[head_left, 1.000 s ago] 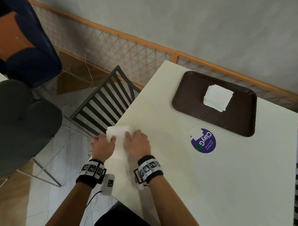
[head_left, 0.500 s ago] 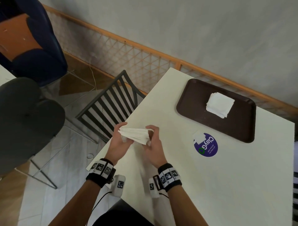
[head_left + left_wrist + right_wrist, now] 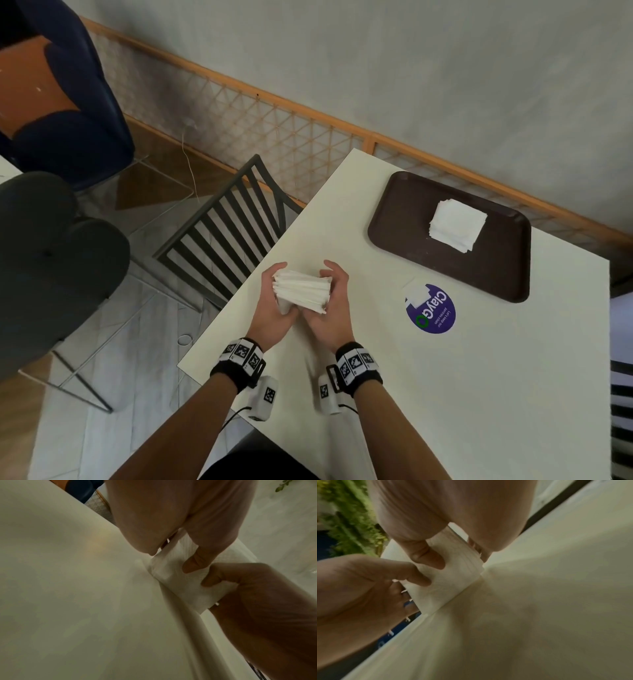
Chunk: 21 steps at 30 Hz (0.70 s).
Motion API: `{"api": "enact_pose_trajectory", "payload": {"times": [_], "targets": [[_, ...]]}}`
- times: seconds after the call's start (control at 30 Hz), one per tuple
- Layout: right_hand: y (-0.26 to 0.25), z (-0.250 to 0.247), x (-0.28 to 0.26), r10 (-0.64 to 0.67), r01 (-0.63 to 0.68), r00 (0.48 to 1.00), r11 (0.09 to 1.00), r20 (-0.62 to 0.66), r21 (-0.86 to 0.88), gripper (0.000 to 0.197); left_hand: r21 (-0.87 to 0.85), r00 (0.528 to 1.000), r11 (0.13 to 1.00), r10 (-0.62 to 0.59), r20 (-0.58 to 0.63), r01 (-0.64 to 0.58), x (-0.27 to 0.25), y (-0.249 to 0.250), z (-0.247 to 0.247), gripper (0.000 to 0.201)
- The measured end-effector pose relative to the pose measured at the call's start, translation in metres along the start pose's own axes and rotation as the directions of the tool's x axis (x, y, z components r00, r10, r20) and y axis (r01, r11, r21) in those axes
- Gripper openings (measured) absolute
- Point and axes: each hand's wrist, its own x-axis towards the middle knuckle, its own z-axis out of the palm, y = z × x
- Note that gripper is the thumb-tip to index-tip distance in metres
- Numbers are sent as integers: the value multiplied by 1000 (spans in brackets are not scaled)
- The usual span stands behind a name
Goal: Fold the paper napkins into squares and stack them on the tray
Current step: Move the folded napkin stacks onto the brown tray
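Note:
A bundle of white paper napkins (image 3: 303,291) stands on its edge on the cream table (image 3: 445,394), near the table's left side. My left hand (image 3: 274,294) grips its left end and my right hand (image 3: 337,291) grips its right end, thumbs on my side. In the left wrist view the napkin bundle (image 3: 181,582) touches the tabletop, and in the right wrist view the same bundle (image 3: 452,582) sits between both thumbs. A brown tray (image 3: 411,222) lies at the far right of the table, carrying a stack of folded square napkins (image 3: 457,226).
A round purple sticker (image 3: 431,308) with a small white scrap on it lies between my hands and the tray. A dark slatted chair (image 3: 226,240) stands against the table's left edge. A wooden lattice rail (image 3: 308,137) runs behind the table.
The napkins lay flat under both hands at the table's left edge. They were lifted, and both hands now hold them upright on edge farther in on the table.

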Motion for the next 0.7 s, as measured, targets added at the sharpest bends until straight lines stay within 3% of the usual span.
{"api": "enact_pose_trajectory", "payload": {"times": [0.07, 0.13, 0.2, 0.27, 0.43, 0.6, 0.63, 0.7], "targets": [[-5, -2, -3, -166, 155, 985, 965, -37, -211, 90, 8, 1000, 1000, 12, -6, -12, 0, -1, -2, 92], [-11, -5, -7, -307, 298, 950, 841, 56, -451, 84, -4, 1000, 1000, 10, 16, -10, -1, 0, -3, 93], [-17, -7, -8, -320, 363, 929, 696, 185, -619, 78, -13, 999, 1000, 27, 35, -27, -1, 0, -3, 88], [-21, -7, -7, -268, 341, 939, 648, 215, -681, 78, 3, 998, 998, 58, 37, -58, -1, -1, -2, 83], [-21, -8, -3, -251, 347, 937, 613, 242, -710, 78, 24, 997, 997, 67, 46, -68, -1, 3, -3, 81], [-29, -21, 9, -204, 333, 943, 621, 264, -709, 78, 157, 994, 985, 62, 90, -75, 5, 18, -9, 79], [-31, -24, 13, -175, 314, 948, 643, 265, -699, 75, 181, 993, 979, 77, 93, -93, 7, 23, -11, 80], [-33, -32, 20, -70, 181, 973, 818, 219, -546, 69, 166, 992, 979, 108, 63, -117, 10, 32, -16, 74]]}}
